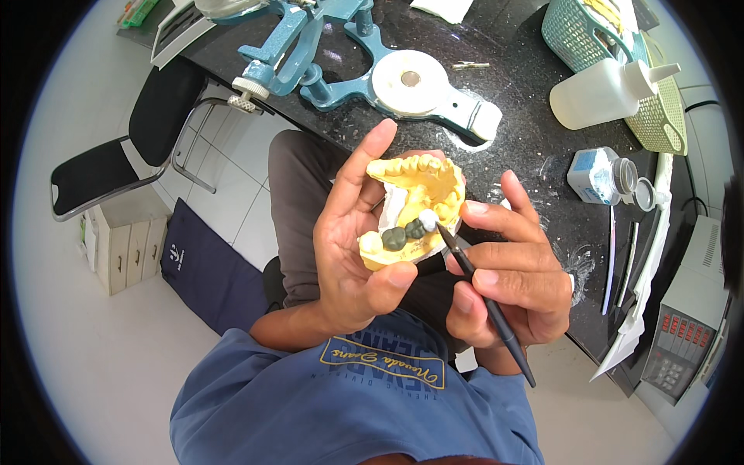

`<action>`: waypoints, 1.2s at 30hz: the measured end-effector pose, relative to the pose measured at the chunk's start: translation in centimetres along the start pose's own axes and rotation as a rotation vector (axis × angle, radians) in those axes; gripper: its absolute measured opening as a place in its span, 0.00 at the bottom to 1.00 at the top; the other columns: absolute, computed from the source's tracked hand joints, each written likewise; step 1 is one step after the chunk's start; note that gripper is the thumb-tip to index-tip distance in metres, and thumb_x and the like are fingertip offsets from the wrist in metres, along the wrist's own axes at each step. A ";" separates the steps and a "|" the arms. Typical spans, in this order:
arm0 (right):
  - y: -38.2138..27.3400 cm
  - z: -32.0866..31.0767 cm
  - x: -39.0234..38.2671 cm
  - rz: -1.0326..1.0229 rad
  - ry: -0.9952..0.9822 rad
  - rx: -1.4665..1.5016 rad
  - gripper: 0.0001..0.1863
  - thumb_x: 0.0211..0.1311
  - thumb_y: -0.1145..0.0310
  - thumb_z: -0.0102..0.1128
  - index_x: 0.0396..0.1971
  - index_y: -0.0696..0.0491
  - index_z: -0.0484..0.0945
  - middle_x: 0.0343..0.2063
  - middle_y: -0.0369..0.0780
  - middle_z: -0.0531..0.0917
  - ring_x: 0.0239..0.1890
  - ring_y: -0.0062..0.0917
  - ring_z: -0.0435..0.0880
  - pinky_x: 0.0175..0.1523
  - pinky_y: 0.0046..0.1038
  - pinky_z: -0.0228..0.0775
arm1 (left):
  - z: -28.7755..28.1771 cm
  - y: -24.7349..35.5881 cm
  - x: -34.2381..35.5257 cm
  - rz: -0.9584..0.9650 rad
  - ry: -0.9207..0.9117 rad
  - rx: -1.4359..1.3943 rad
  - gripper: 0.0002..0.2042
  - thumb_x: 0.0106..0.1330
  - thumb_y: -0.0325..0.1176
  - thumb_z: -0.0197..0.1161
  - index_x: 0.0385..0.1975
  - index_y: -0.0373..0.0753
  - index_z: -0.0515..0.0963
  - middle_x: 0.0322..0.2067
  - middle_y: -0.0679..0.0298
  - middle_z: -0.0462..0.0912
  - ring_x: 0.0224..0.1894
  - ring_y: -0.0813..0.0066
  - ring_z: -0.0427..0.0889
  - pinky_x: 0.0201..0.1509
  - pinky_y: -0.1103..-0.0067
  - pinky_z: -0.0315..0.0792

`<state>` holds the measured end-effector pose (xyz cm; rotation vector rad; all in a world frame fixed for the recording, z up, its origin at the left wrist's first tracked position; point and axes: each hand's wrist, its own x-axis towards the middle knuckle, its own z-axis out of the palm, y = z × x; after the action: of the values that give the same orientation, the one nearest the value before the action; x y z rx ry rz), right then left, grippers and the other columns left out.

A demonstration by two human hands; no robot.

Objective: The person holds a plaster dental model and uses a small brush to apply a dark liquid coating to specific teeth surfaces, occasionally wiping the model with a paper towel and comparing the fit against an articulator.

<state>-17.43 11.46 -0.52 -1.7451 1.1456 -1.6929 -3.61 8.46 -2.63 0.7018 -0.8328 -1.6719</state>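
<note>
Head view: left hand (353,256) clasps dental cast (418,205).

Left hand (353,256) is covering the underside and near edge of the yellow dental cast (418,203), its thumb hiding one corner. Right hand (508,275) is hiding the middle of the dark instrument (484,298); whether the tip is touching the white tooth is too small to tell. Green basket (577,31) and blue articulator (310,46) are getting cut off by the top edge. Grey device (690,329) is fading into the right rim, its buttons blurring. Far side of the dark surface (527,101) is running out of view.
</note>
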 end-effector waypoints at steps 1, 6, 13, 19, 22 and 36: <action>0.0 0.0 0.0 -0.001 -0.009 -0.001 0.11 0.45 0.75 0.73 0.27 0.50 0.78 0.28 0.37 0.85 0.44 0.40 0.85 0.63 0.50 0.62 | 0.0 0.0 0.0 -0.002 0.001 -0.004 0.57 0.47 0.55 0.74 0.68 0.31 0.43 0.58 0.47 0.66 0.59 0.54 0.72 0.63 0.65 0.70; 0.2 -0.9 0.0 -0.080 -0.166 -0.073 0.10 0.58 0.70 0.62 0.37 0.50 0.70 0.26 0.39 0.81 0.46 0.43 0.83 0.65 0.60 0.53 | 0.2 0.0 0.0 -0.003 0.005 -0.003 0.57 0.47 0.55 0.74 0.68 0.31 0.43 0.58 0.47 0.66 0.59 0.54 0.73 0.63 0.65 0.70; 0.4 -0.7 0.0 -0.081 -0.142 -0.073 0.11 0.58 0.70 0.61 0.37 0.50 0.69 0.26 0.39 0.81 0.46 0.43 0.83 0.65 0.60 0.52 | 0.3 0.0 0.0 -0.008 0.014 -0.011 0.57 0.46 0.55 0.75 0.68 0.31 0.43 0.58 0.47 0.66 0.59 0.54 0.73 0.63 0.65 0.70; 0.3 -0.9 0.1 -0.080 -0.146 -0.084 0.10 0.57 0.71 0.62 0.36 0.50 0.71 0.26 0.39 0.81 0.46 0.42 0.83 0.66 0.60 0.51 | 0.3 0.1 0.0 -0.015 0.016 -0.025 0.58 0.46 0.54 0.75 0.68 0.31 0.43 0.58 0.46 0.65 0.59 0.54 0.72 0.63 0.64 0.70; 0.3 -0.8 0.1 -0.078 -0.146 -0.091 0.09 0.56 0.71 0.63 0.35 0.50 0.72 0.26 0.39 0.82 0.46 0.42 0.83 0.66 0.60 0.51 | 0.2 0.0 0.0 -0.007 0.011 -0.006 0.58 0.46 0.54 0.75 0.68 0.31 0.43 0.58 0.46 0.65 0.59 0.54 0.72 0.63 0.64 0.70; 0.3 -0.9 0.1 -0.092 -0.161 -0.111 0.10 0.58 0.70 0.62 0.36 0.50 0.69 0.25 0.39 0.81 0.45 0.41 0.83 0.66 0.60 0.50 | 0.1 -0.1 0.0 0.004 0.003 0.017 0.57 0.46 0.54 0.75 0.68 0.31 0.43 0.58 0.47 0.66 0.59 0.54 0.73 0.63 0.65 0.70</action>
<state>-18.42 11.38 -0.55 -1.9907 1.1205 -1.5336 -3.70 8.46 -2.64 0.7138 -0.8469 -1.6610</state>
